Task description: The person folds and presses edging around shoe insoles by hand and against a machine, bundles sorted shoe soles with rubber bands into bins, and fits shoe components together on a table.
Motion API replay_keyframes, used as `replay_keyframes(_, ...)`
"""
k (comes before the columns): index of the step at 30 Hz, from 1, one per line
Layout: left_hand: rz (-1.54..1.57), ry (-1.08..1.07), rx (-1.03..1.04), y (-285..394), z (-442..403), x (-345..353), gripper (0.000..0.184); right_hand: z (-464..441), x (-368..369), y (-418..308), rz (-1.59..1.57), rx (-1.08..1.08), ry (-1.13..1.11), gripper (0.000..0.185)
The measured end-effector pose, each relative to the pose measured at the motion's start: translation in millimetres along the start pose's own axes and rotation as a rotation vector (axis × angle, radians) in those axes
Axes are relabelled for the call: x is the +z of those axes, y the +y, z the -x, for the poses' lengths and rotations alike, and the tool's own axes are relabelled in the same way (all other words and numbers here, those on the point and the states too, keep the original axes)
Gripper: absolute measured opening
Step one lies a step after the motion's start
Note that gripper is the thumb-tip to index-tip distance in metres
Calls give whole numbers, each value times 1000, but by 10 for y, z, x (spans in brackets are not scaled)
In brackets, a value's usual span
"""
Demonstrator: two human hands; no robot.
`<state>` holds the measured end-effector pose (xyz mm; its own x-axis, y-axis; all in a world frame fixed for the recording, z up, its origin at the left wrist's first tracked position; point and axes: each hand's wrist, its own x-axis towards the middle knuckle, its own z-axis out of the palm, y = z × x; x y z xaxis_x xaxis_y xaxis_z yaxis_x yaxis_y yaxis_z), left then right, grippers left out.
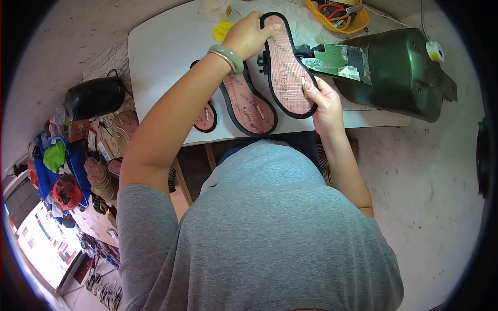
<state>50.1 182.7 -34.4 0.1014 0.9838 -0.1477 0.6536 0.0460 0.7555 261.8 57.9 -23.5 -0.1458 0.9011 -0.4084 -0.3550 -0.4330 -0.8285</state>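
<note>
Both hands hold one shoe sole (285,72), pinkish with grain lines, dark handwriting and a black ribbed edge. My left hand (248,37) grips its far end, thumb on the top face; a bangle circles that wrist. The near end is in my right hand (326,99), thumb pressed on the face near a small pale strip and fingers underneath. Behind the sole is the arm of a green sewing machine (324,63). A second similar sole (249,106) lies on the white table (161,52) below my left wrist. Another sole (206,118) is partly hidden by my forearm.
A yellow basket (317,18) of tools, a yellow disc (222,32) and a clear tub (215,9) stand at the back. The machine's dark green body (389,72) fills the right. Stacked soles (99,179) and a black lamp-like object (96,98) are at left.
</note>
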Motion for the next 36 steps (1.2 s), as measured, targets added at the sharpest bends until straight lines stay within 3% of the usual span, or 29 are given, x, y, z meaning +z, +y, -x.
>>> replay_keyframes(3, 220, -104, -42, -384, -316, 40, 60, -16, 107, 61, 39, -15, -4, 22)
replay_keyframes(5, 438, -201, -90, -640, -385, -24, 59, 14, 176, 176, 201, 4, -139, 26)
replay_keyframes(7, 382, -294, -55, -809, -204, -480, 57, 71, 324, 519, 567, -116, -261, 32)
replay_keyframes(8, 257, -296, -149, -766, -21, -687, 53, 51, 352, 667, 916, -363, -343, 48)
replay_keyframes(10, -20, -275, -192, -1235, 119, -772, 53, -21, 411, 887, 1327, -681, -448, 62)
replay_keyframes(12, -629, 211, 48, -1661, 420, -531, 55, -70, 391, 1033, 1311, -685, -445, 64)
replay_keyframes(13, -631, 212, 47, -1506, 556, -510, 55, -85, 391, 1090, 1297, -687, -442, 67)
replay_keyframes(15, 68, 489, -282, -1148, 917, -345, 49, -96, 393, 1156, 1273, -693, -435, 72)
replay_keyframes(17, 359, 524, -439, -1132, 1243, -162, 45, -68, 442, 1078, 1223, -703, -436, 73)
replay_keyframes(18, 455, 329, -577, -915, 1411, -246, 41, -43, 480, 1004, 1171, -709, -435, 74)
replay_keyframes(20, 1067, 51, -610, -749, 1674, -125, 36, 13, 564, 844, 1066, -719, -435, 75)
replay_keyframes(26, 1359, -99, -576, -245, 1869, -321, 28, 153, 799, 393, 651, -556, -260, 65)
replay_keyframes(30, 777, -344, -322, -192, 1790, -328, 23, 77, 566, 265, 485, 369, -527, 52)
replay_keyframes(31, 777, -352, -319, -183, 1769, -285, 23, 102, 550, 281, 484, 368, -519, 52)
replay_keyframes(35, 989, -184, -297, -131, 1694, 54, 20, 317, 530, 488, 871, -238, -130, 38)
replay_keyframes(36, 990, -191, -295, -112, 1663, 89, 20, 312, 530, 473, 872, -238, -122, 38)
